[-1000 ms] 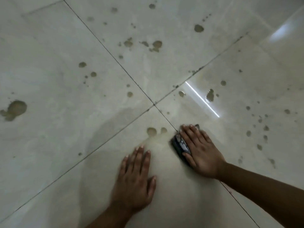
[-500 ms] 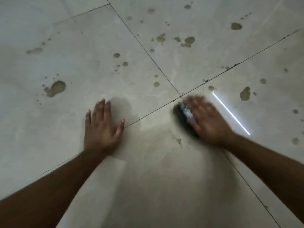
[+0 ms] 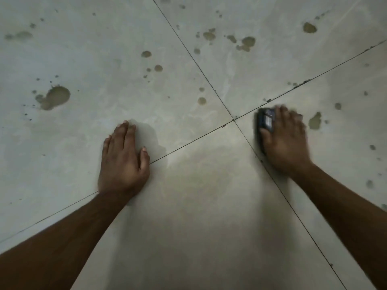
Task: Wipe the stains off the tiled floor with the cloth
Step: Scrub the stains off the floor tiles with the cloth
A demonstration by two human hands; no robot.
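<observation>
Cloth (image 3: 265, 122) looks soft, light and bunched small, so it's best pinned under a flat palm: right hand (image 3: 285, 141) presses it, fingers spread, onto the tiled floor (image 3: 209, 227) just right of the grout cross, left hand (image 3: 123, 162) flat, holding nothing.

Dark grout lines (image 3: 233, 120), crossing mid-floor.
</observation>
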